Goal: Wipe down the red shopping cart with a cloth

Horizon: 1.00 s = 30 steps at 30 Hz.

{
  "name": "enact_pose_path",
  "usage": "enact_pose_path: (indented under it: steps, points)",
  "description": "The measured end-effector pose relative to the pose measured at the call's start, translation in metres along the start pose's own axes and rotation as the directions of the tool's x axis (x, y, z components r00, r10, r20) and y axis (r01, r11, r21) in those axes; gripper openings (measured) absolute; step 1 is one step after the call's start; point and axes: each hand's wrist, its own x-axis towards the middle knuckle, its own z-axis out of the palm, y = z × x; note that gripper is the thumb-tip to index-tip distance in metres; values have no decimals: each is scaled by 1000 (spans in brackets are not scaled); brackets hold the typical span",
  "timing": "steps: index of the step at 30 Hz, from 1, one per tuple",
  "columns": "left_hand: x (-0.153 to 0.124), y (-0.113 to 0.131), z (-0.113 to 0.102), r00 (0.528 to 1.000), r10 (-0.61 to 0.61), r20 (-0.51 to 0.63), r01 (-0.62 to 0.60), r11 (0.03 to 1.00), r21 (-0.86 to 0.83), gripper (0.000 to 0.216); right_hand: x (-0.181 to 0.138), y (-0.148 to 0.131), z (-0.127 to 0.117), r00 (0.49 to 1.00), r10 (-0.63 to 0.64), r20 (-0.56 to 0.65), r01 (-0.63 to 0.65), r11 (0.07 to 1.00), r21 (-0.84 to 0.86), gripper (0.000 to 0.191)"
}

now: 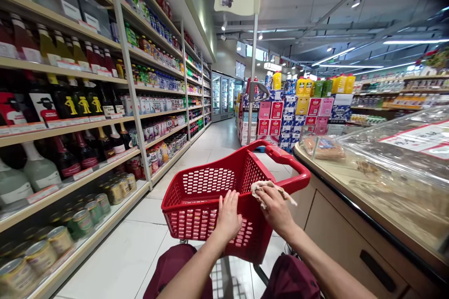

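Before me is a red plastic shopping cart (206,181) with perforated sides and a thick handle (289,171) at the right. My left hand (229,215) lies against the near side, fingers stretched out over the rim, holding nothing. A crumpled whitish cloth (256,188) is bunched under the fingers of my right hand (273,205), which presses it on the rim near the handle end. Part of the cloth hangs out to the right of the hand. The cart's basket shows no goods inside.
Shelves of bottles and cans (80,159) line the left side. To the right stands a wooden counter (336,215) with clear covers and a packaged bread loaf (322,148). Stacked drink cartons (273,117) and a sign pole (253,56) rise ahead. White floor tiles (147,224) run between.
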Motion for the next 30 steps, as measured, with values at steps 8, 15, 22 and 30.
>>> enact_pose_path:
  steps: [8, 15, 22, 30]
  points:
    - [8, 60, -8, 995, -8, 103, 100, 316, -943, 48, 7, -53, 0, 688, 699, 195, -570, 354, 742, 40]
    - [12, 56, -8, 948, -303, 101, 142, 116, -983, 38, -3, -50, -4, 978, 206, -22, -194, 948, 253, 33]
    - [17, 30, -17, 959, -104, 265, 277, 561, -780, 24, -15, -9, 2, 996, -43, 74, 39, 997, 60, 43]
    - [26, -58, -30, 986, -161, -52, 164, 985, 46, 47, 50, 84, 7, 996, -45, 74, 69, 930, -360, 35]
